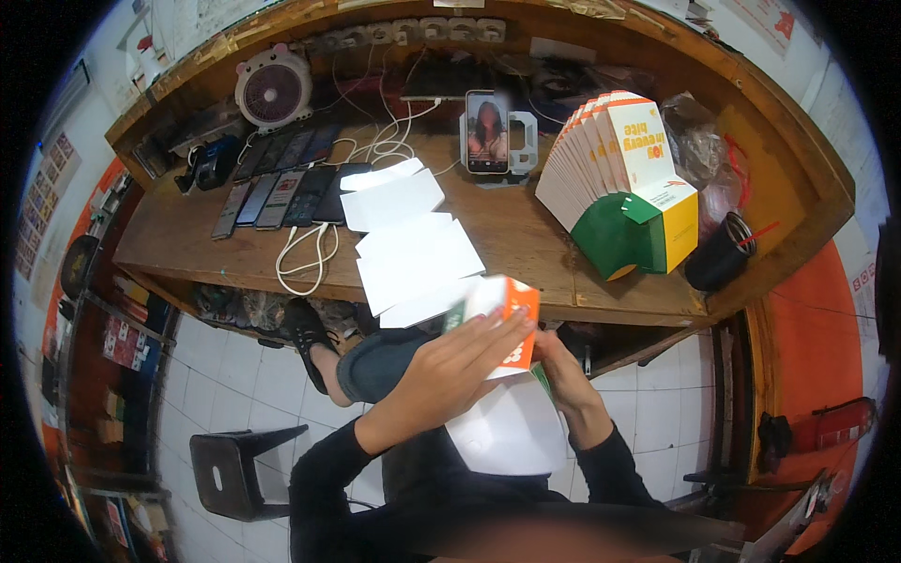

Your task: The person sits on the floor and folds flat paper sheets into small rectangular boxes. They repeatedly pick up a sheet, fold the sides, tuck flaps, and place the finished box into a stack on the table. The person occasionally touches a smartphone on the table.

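A small folded paperboard box (519, 324) with orange, white and green faces is held over my lap, tilted. My left hand (460, 366) lies along its near side, fingers straight and together, pressed against the orange and white panels. My right hand (566, 375) grips the box's right edge; some of its fingers are hidden behind it. Beneath both hands, a white paperboard blank (507, 432) rests on my lap. Just beyond the box, several flat white blanks (418, 258) overlap at the desk's front edge, the nearest jutting past it.
Nested printed boxes (610, 155) in green, yellow and white stand at the desk's right, beside a dark tumbler (721, 251). A lit phone (486, 131) leans on a stand. Several phones (272, 199), white cables (310, 263) and a fan (273, 86) occupy the left. A stool (223, 476) stands on the floor.
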A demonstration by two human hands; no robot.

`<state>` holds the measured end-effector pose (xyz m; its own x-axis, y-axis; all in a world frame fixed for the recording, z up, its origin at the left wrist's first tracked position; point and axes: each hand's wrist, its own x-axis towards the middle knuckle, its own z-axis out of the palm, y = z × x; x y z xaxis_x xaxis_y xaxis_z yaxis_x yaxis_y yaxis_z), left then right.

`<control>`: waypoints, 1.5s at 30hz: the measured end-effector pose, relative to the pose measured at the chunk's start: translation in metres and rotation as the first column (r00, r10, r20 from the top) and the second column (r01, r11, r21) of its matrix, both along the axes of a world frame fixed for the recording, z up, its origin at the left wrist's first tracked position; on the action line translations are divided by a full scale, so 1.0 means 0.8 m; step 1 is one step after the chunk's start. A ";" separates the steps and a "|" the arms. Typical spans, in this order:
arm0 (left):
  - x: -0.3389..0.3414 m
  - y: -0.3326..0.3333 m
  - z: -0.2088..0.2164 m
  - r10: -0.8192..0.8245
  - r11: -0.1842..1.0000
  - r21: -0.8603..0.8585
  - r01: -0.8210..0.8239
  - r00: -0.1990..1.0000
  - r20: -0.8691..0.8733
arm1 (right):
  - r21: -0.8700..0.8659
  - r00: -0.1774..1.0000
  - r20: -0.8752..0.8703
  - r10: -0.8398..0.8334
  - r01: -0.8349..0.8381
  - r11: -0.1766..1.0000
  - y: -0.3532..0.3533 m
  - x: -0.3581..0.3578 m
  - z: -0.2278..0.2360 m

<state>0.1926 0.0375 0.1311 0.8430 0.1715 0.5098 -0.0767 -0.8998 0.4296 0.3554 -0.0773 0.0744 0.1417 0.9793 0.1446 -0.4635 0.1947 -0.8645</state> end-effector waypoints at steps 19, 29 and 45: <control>0.322 -0.006 0.096 -0.669 0.553 -0.318 0.770 0.638 0.380 | 0.498 0.197 0.460 -0.866 0.750 0.436 -0.053 0.130 0.070; 0.225 -0.010 0.051 -0.239 0.686 -0.421 0.593 0.730 0.640 | 0.525 0.492 0.452 -0.744 0.528 0.668 -0.022 0.079 0.026; 0.297 -0.054 0.117 -0.521 0.814 0.037 0.580 0.699 0.489 | 0.589 -0.155 0.546 -0.823 0.770 0.246 -0.109 0.119 0.059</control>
<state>0.4298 -0.0057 0.2243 0.4762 -0.1683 0.8631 -0.7551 -0.5813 0.3033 0.4508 -0.1649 0.1212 0.6424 0.1982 0.7403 0.7570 -0.0129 -0.6533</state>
